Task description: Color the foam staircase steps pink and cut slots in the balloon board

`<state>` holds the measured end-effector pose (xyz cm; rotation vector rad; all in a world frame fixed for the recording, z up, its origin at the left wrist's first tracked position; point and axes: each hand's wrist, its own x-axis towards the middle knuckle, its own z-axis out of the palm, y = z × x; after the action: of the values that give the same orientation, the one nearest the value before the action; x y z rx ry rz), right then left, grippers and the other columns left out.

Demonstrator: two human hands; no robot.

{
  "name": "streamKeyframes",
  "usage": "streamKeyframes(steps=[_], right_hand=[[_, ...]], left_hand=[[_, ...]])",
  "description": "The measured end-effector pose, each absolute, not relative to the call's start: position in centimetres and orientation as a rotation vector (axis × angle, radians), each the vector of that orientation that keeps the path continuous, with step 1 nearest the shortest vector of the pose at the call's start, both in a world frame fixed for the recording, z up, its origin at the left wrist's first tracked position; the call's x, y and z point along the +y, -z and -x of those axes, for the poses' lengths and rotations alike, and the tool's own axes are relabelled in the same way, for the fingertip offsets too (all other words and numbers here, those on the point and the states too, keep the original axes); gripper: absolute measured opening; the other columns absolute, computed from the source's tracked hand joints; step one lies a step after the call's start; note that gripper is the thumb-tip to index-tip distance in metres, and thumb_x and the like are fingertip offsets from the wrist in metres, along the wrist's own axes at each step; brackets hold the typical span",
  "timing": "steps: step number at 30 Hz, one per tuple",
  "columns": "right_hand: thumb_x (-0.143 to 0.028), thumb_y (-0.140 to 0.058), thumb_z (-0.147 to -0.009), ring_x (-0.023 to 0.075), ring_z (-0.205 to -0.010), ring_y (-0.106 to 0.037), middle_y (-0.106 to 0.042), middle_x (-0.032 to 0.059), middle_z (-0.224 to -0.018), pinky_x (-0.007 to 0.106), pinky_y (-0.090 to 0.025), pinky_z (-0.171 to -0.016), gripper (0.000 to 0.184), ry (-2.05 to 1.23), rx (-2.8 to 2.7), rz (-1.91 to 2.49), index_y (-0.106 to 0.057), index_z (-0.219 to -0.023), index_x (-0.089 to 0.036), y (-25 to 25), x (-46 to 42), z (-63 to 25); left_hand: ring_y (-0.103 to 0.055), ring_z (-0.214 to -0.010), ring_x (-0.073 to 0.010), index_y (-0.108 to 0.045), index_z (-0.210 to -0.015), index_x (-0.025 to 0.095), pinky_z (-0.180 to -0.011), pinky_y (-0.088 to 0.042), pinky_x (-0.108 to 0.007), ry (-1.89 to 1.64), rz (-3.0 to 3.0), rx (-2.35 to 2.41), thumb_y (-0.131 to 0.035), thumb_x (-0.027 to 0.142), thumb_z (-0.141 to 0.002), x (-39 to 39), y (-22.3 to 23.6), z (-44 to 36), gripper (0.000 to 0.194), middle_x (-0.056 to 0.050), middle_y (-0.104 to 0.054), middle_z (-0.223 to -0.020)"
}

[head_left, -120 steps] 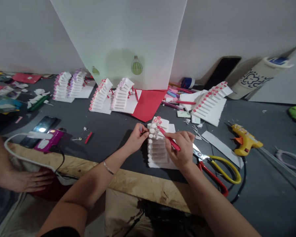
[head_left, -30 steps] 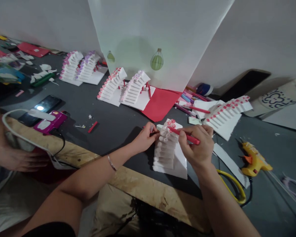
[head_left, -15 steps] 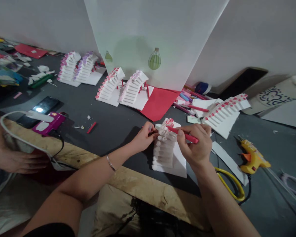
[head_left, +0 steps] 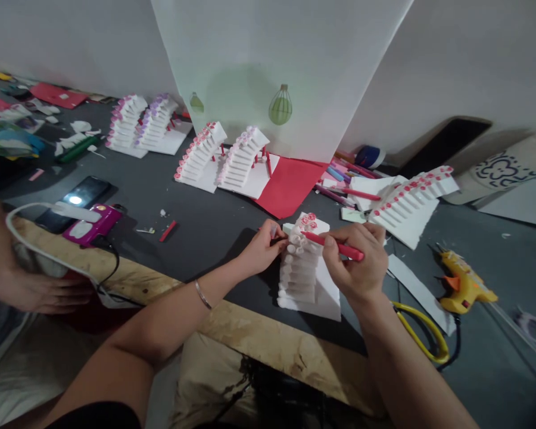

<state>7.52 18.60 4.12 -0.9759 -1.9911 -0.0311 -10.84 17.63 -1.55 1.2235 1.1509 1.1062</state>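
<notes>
In front of me stands a small white paper staircase model [head_left: 298, 277] on a white base. Red-coloured swirls mark the rolled ends at its top; the lower rolls are white. My right hand [head_left: 358, 262] is closed around a red marker pen [head_left: 335, 245], whose tip meets or nearly meets a roll near the top. With bent fingers, my left hand [head_left: 264, 245] grips the model's upper left edge; the fingertips are partly hidden there.
Finished-looking staircase models [head_left: 201, 155] stand behind, beside a red sheet [head_left: 290, 185]. At right are another model [head_left: 413, 196], a yellow glue gun [head_left: 464, 283] and yellow-handled scissors [head_left: 422, 333]. Left lie a lit phone [head_left: 92, 189], a magenta adapter [head_left: 96, 225] and another person's hand [head_left: 40, 286].
The view has shifted slightly, so most things sit a little further right. The marker tip stays among the upper rolls, and the left hand keeps its place on the model.
</notes>
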Motion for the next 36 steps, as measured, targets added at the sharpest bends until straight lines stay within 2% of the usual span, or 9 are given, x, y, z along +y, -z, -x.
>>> streamKeyframes(steps=[4,9,14,18,23,36], right_hand=[[-0.021,-0.057,-0.09,0.0158,-0.061,-0.058,-0.068,-0.003,-0.067,0.038,-0.037,-0.077,0.011,0.011,-2.005,0.983,-0.061,-0.08,-0.023,-4.2,18.6,-7.57],[-0.02,-0.056,-0.088,0.0152,-0.058,-0.056,-0.064,-0.0034,-0.062,0.037,-0.038,-0.076,0.017,0.033,-1.944,0.971,-0.057,-0.072,-0.024,-4.18,18.63,-7.74],[-0.022,-0.058,-0.089,0.0154,-0.061,-0.058,-0.067,-0.0029,-0.066,0.037,-0.037,-0.076,0.01,0.002,-1.986,0.988,-0.061,-0.079,-0.023,-4.01,18.62,-7.57],[-0.022,-0.056,-0.089,0.0149,-0.057,-0.056,-0.064,-0.004,-0.061,0.037,-0.037,-0.077,0.018,-0.007,-1.965,0.978,-0.056,-0.071,-0.023,-4.07,18.62,-7.52],[-0.021,-0.057,-0.089,0.0154,-0.059,-0.057,-0.066,-0.0032,-0.065,0.037,-0.037,-0.077,0.012,-0.021,-1.963,0.966,-0.06,-0.077,-0.023,-4.02,18.59,-7.53],[-0.022,-0.056,-0.088,0.0152,-0.057,-0.055,-0.063,-0.0045,-0.06,0.037,-0.037,-0.077,0.019,-0.022,-1.946,0.988,-0.056,-0.069,-0.024,-4.0,18.69,-7.69]], left_hand=[[-0.05,-0.074,-0.0127,-0.036,-0.08,0.023,-0.071,-0.043,-0.028,-1.111,-1.235,1.165,-0.058,0.014,-0.081,17.67,1.68,10.83,0.023,0.003,-0.051,-0.079],[-0.05,-0.075,-0.0127,-0.037,-0.08,0.023,-0.071,-0.043,-0.027,-1.122,-1.248,1.168,-0.057,0.013,-0.081,17.7,1.94,10.8,0.023,0.003,-0.053,-0.081],[-0.051,-0.074,-0.0126,-0.037,-0.08,0.023,-0.071,-0.043,-0.028,-1.103,-1.236,1.183,-0.058,0.013,-0.081,17.63,1.7,10.81,0.024,0.003,-0.052,-0.078],[-0.052,-0.076,-0.0126,-0.037,-0.08,0.023,-0.072,-0.044,-0.028,-1.099,-1.207,1.179,-0.059,0.012,-0.08,17.61,1.47,10.75,0.024,0.003,-0.054,-0.081],[-0.052,-0.076,-0.0128,-0.038,-0.08,0.023,-0.072,-0.044,-0.028,-1.111,-1.207,1.164,-0.06,0.013,-0.08,17.59,1.41,10.72,0.024,0.003,-0.052,-0.08],[-0.053,-0.07,-0.0111,-0.038,-0.081,0.023,-0.069,-0.045,-0.027,-1.118,-1.174,1.139,-0.06,0.014,-0.079,17.63,1.63,10.71,0.024,0.004,-0.054,-0.08]])
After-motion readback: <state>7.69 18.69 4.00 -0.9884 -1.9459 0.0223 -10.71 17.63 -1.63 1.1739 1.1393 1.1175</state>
